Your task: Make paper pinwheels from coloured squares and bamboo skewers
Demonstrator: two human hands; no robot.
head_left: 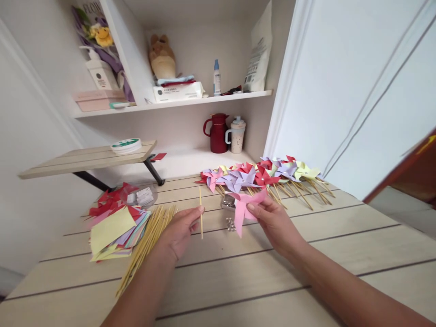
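Left hand (180, 231) pinches a thin stick (200, 213), right hand (272, 220) at 3 o'clock grips the pink pinwheel (243, 206) over the worktop (238, 277), and imo squeezing harder could crease those folds.

The left hand (180, 229) pinches a thin wooden stick (200, 213) upright, and the right hand (272, 222) holds a pink paper pinwheel (243, 206) just beside it. On the table (306, 254), a bundle of sticks (146, 243) lies beside coloured paper squares (114, 227) near the left edge; finished pinwheels (262, 175) line the far edge.
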